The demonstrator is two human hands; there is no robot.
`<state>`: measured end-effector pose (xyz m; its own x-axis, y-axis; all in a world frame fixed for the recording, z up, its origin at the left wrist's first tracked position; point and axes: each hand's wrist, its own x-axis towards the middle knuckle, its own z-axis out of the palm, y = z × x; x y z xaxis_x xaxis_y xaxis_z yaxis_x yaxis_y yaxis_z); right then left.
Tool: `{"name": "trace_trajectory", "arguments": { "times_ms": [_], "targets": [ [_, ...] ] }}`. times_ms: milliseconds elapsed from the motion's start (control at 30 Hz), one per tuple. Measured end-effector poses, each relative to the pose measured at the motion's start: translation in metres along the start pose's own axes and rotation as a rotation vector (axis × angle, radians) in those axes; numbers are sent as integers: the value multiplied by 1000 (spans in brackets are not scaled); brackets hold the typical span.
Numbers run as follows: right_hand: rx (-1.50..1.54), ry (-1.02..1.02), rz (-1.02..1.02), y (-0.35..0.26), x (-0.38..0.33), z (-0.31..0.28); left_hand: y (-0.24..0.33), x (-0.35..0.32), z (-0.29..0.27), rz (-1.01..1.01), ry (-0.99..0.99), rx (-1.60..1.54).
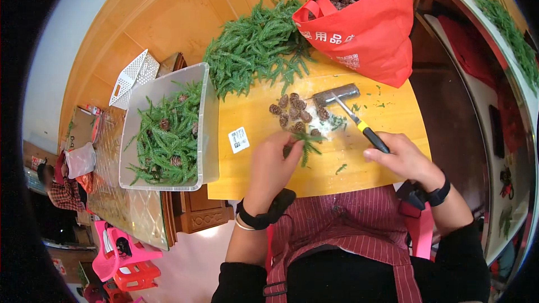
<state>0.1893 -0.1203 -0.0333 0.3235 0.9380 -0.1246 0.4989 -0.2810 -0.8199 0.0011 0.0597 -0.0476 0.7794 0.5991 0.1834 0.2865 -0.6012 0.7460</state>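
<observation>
My left hand [275,160] pinches a small green artificial pine sprig [307,147] above the yellow table board [252,174]. In my right hand [401,157] is a tool with a black-and-yellow handle [371,134] and a slim metal shaft. The shaft's tip points at a dark grey cylinder [343,92] lying on the board; whether they touch I cannot tell. Several small brown pine cones [295,113] lie in a loose cluster just beyond my left hand, some beside whitish residue. A cone near my left fingertips is partly hidden by the hand and sprig.
A clear plastic bin [210,134] at the left holds green sprigs with cones. Behind the board's middle lies a heap of green pine branches [247,50]. A red bag [370,39] full of pine cones stands at the back right. A white label [238,139] lies near the bin.
</observation>
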Motion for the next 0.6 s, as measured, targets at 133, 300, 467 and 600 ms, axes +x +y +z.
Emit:
{"name": "trace_trajectory", "arguments": {
  "times_ms": [133,300,467,600],
  "targets": [
    [-562,44,-3,24,-4,-14,-15,-1,-14,-5,-22,627],
    [-726,126,6,54,-7,-20,-34,-6,-10,168,-48,557],
    [-875,181,-163,77,-12,-25,-17,22,-16,-16,-2,434],
    [-668,-34,34,43,10,-36,-32,41,-12,16,-14,481]
  ]
}}
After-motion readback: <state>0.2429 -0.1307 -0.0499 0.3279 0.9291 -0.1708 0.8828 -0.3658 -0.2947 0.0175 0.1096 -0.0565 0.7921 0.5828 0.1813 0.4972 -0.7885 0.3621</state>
